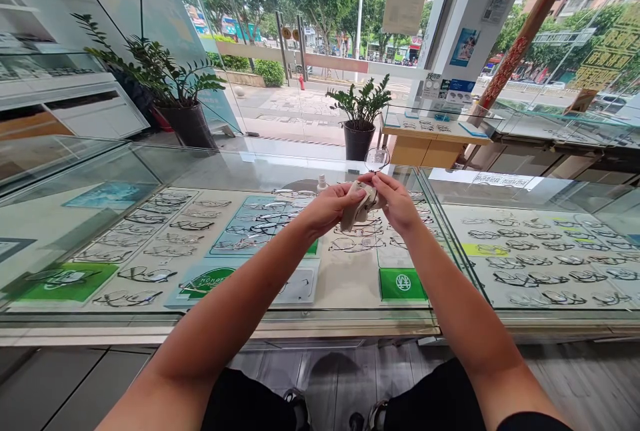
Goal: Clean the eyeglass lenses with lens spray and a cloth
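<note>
My left hand [333, 206] and my right hand [397, 201] meet above the glass display counter [320, 321]. Both pinch a beige cleaning cloth [356, 214] between them. A pair of thin-framed glasses [377, 159] sticks up out of the cloth, one round lens showing above my fingers; the rest of the frame is hidden in the cloth. A small white bottle [323, 182] stands on the counter glass just left of my left hand.
Under the glass lie rows of several spectacle frames [170, 231] on trays, with green cards [401, 283]. Another case [545, 251] adjoins at the right. Potted plants [360, 118] [170, 94] stand beyond, near the glass shopfront. My knees are below the counter.
</note>
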### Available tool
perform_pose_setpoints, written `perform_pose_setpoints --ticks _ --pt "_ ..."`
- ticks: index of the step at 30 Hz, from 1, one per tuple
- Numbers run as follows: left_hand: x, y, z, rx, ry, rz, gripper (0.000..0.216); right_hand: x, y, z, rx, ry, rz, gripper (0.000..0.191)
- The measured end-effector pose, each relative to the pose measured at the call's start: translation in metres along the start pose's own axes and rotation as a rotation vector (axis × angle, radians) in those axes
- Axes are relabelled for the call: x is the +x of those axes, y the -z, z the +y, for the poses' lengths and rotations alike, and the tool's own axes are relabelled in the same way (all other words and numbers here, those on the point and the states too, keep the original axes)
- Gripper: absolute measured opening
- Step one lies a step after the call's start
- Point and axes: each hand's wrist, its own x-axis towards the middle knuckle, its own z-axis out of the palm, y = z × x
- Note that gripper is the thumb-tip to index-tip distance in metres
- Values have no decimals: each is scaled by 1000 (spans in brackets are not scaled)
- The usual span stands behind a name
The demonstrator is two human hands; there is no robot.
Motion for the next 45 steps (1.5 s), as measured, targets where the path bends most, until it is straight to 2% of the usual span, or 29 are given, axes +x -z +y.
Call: perform_pose_setpoints --ticks 9,13,17,25,29,32,37,41,45 --pt "5 6 2 -60 -99 168 63 2 2 2 -15 27 49 42" --pt "6 12 6 -73 -134 221 63 4 3 4 -111 23 34 32" --pt "7 16 6 -37 -147 225 59 5 3 4 -141 60 66 31" --pt "12 21 0 39 -184 223 62 9 6 10 -140 204 213 36" --pt "12 22 -1 83 -209 213 63 8 7 10 -169 254 249 31" --pt "9 19 0 140 -206 185 62 6 7 5 -170 190 237 26" --pt "7 15 0 241 -220 125 61 6 7 3 -91 60 192 34" --pt "6 14 -4 299 -213 55 58 8 5 7 28 -3 192 35" --pt "6 11 -8 262 -203 2 58 7 3 9 169 -57 127 35"
